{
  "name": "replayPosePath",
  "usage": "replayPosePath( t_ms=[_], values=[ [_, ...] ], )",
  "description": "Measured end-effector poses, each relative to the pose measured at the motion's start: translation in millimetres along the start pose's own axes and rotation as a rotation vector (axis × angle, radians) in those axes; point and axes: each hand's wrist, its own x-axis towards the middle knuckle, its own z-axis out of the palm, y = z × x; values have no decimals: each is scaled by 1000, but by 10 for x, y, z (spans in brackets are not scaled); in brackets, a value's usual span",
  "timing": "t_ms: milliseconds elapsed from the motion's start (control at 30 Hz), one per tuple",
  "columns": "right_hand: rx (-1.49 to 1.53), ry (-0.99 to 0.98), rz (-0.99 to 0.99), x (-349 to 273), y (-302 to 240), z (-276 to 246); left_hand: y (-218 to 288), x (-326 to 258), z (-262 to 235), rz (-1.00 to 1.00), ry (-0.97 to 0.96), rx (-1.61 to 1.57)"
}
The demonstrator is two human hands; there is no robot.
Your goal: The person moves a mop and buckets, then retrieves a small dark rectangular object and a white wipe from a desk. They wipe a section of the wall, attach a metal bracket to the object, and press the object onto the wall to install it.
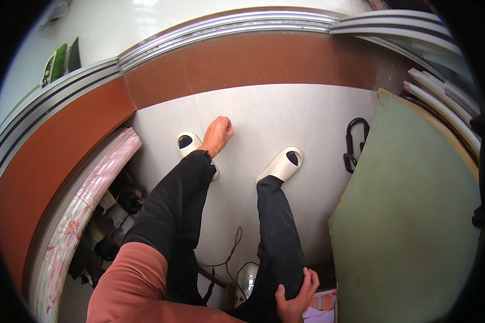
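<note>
My left hand (218, 134) reaches forward over the pale floor, above and beside the left cream slipper (187, 141). Its fingers are curled closed, and whatever may be inside them is hidden. A black sleeve (167, 199) covers that forearm, below a coral upper sleeve (129, 274). My right hand (299, 301) rests on my black trouser leg (277, 231) near the knee, thumb and fingers apart, holding nothing. The other cream slipper (283, 162) is on my right foot, toe turned outward.
A green board (409, 215) leans at the right, beside a black metal loop (355, 137). A pink flowered panel (81, 215) curves along the left, with clutter behind it. Metal door tracks (226, 27) top the brown ledge (253, 62) ahead. A dark cable (233, 250) lies between my legs. A green brush (55, 64) stands far left.
</note>
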Motion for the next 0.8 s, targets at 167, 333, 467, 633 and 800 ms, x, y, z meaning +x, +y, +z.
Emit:
replayPosePath(
  t_ms=[167, 333, 467, 633, 800],
  values=[
    [-37, -1, -61, -81, 86, 107, 117, -155, -192, -216, 36, -162],
    [-87, 3, -130, -184, 107, 227, 324, -607, -513, -271, 84, -210],
    [-153, 5, -135, -258, 58, 282, 655, -1206, -1032, -282, 120, -324],
    [-229, -32, -117, -361, -24, 327, 1176, -2039, -1877, -319, 189, -414],
    [-244, -113, -146, -352, -31, 257, 1802, -2938, -2818, -348, 207, -531]
  ],
)
